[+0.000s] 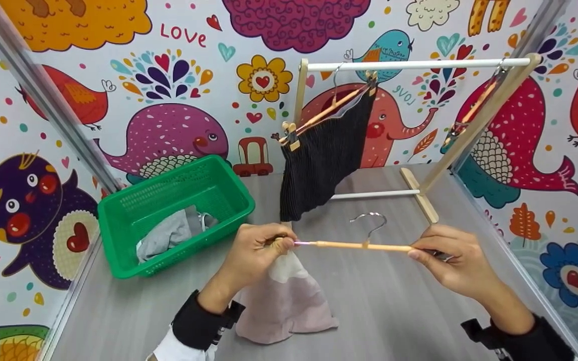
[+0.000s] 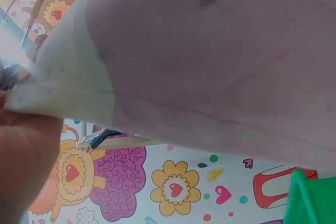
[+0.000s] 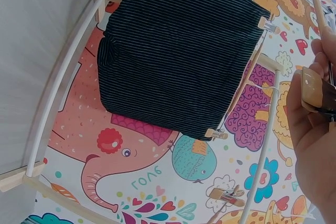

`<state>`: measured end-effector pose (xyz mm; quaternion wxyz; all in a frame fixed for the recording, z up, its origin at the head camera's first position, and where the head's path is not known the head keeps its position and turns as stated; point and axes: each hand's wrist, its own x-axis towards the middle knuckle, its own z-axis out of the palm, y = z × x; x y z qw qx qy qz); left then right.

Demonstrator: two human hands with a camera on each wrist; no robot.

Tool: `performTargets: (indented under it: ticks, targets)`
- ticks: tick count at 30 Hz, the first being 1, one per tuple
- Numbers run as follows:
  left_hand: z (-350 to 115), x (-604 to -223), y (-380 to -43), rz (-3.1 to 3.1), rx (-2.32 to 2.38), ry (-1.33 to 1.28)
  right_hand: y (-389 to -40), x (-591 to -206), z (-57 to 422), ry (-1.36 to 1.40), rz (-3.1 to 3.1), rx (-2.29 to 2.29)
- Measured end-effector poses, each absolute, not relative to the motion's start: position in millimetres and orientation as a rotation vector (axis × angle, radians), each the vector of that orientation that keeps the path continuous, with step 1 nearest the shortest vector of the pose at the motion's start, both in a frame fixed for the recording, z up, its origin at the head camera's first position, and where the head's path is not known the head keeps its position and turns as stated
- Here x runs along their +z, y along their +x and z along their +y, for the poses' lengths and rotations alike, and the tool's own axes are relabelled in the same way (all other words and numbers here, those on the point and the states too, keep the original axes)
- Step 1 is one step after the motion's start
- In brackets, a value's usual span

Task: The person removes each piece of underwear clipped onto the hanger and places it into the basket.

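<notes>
My left hand [image 1: 254, 255] pinches the left end of a wooden clip hanger [image 1: 339, 244] together with a corner of a pale pink and cream garment [image 1: 289, 311]. The garment hangs below that hand, and in the left wrist view its cloth [image 2: 220, 56] covers much of the frame. My right hand [image 1: 462, 260] grips the hanger's right end, held level above the table with its metal hook [image 1: 382, 220] up. A wooden clip [image 3: 314, 90] shows against the right hand's fingers in the right wrist view. Whether the left clip bites the cloth is hidden by fingers.
A rack with a white rail [image 1: 419, 64] stands behind the hands. From it hangs a dark striped garment [image 1: 329, 150] on a clip hanger; another hanger [image 1: 477, 105] hangs at the right. A green basket [image 1: 118, 260] at the left holds grey cloth [image 1: 168, 230].
</notes>
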<state>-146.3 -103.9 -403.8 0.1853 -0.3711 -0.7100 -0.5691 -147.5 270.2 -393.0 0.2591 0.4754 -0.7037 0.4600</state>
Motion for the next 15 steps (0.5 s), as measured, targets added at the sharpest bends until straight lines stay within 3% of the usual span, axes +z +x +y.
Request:
performTargets:
  ticks: [15]
  targets:
    - [-103.4,-404.7,-149.4,-1.917,-1.589,-1.108,-148.7,-390.8,266.9,1.322,-1.841,1.249]
